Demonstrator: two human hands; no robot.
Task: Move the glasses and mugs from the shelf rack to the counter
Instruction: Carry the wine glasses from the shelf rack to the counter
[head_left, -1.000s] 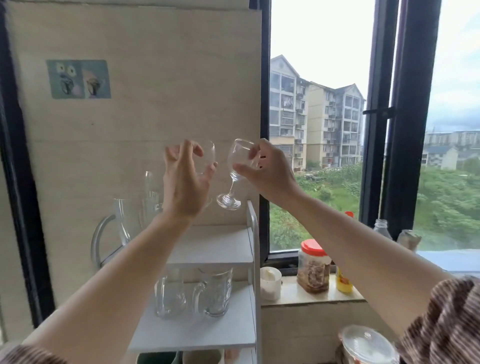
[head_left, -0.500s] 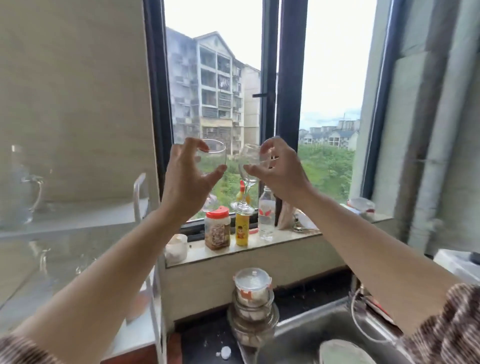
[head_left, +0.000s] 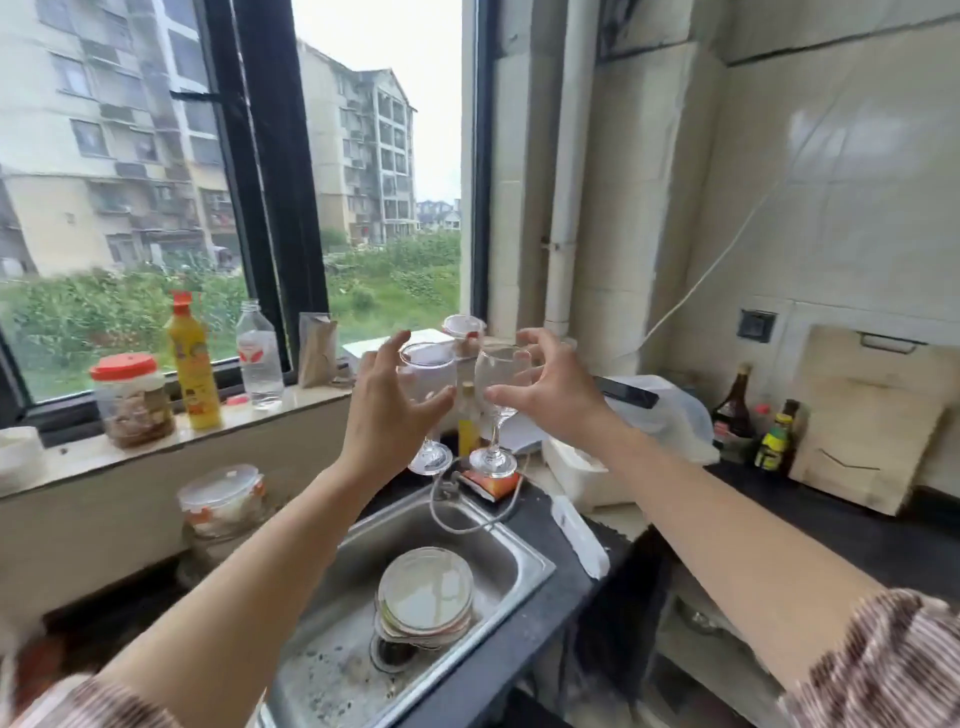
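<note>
Now the view has swung away from the shelf rack, which was in sight a second ago and is gone, and faces a sink and window. The left hand (head_left: 387, 415) holds one stemmed glass (head_left: 428, 400) with its fingers wrapped around the bowl; the right hand (head_left: 550, 397) grips a second stemmed glass (head_left: 496, 410) the same way. Both glasses are upright, just beside each other, in the air above the back rim of the sink (head_left: 524, 558), at about 12 o'clock from the dirty plates (head_left: 426, 597) in it. This looks like mid-carry, with neither glass set down yet. The black counter (head_left: 857, 540) at 3 o'clock has bare room, edged by a white tub (head_left: 582, 475), sauce bottles (head_left: 774, 431) and a cutting board (head_left: 867, 426). The crowded windowsill (head_left: 291, 405) lies at 10 o'clock.
</note>
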